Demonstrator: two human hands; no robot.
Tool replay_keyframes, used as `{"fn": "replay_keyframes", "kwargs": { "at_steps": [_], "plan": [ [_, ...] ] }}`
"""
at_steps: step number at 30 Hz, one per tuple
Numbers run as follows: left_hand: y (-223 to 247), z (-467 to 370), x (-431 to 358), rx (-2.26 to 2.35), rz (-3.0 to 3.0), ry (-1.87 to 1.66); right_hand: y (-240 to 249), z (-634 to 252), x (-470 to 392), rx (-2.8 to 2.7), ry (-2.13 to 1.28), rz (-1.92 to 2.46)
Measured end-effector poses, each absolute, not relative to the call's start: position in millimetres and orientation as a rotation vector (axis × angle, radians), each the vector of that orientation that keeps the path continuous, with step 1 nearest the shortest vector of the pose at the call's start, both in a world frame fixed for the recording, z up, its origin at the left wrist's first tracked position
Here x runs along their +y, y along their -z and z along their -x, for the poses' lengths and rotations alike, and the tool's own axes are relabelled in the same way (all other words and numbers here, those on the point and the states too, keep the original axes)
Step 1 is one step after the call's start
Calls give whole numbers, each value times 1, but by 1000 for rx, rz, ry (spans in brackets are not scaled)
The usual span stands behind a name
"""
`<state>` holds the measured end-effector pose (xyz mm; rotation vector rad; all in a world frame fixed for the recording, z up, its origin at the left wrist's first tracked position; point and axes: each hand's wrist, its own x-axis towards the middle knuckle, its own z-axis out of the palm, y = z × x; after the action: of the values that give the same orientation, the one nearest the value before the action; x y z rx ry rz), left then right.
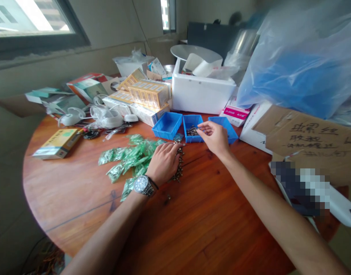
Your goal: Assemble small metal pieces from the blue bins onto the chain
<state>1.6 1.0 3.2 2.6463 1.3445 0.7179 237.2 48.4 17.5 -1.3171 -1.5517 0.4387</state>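
My left hand (pixel 164 163), with a watch (pixel 142 185) on its wrist, reaches palm-down between a heap of green plastic packets (pixel 126 156) and loose small metal pieces (pixel 179 168) that look like screws. Its fingers stretch forward over the pieces; the palm side is hidden. Over the right part of the middle blue bin (pixel 193 139), my right hand (pixel 214 138) has thumb and fingertips pinched together. Whatever is between them is too small to make out. More small metal pieces (pixel 191 131) lie in that bin. A left blue bin (pixel 167 126) and a right blue bin (pixel 232 133), partly covered by my hand, flank it.
Behind the bins stand a white foam box (pixel 202 93) and stacked yellow-white boxes (pixel 149 93). A yellow carton (pixel 59 143) lies left, near white round devices (pixel 106 116). A cardboard box with handwriting (pixel 312 133) and a bulging plastic bag (pixel 301 76) take up the right side.
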Motion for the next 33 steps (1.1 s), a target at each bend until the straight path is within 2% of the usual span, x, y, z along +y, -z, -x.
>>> {"fn": "replay_keyframes", "kwargs": {
  "at_steps": [4,11,18,33],
  "plan": [
    [-4,-2,1,1355,-2648,-715,-26,-221,29,-1737,-251,1321],
    [-2,-4,1,1371,-2642,-670,-12,-165,-81,-2057,-720,1141],
    [-1,-4,0,1343,-2647,-708,13,-148,-99,-2355,-613,1169],
    [-2,-4,0,1355,-2650,-678,12,-206,-52,-1176,-1220,1105]
  ]
}}
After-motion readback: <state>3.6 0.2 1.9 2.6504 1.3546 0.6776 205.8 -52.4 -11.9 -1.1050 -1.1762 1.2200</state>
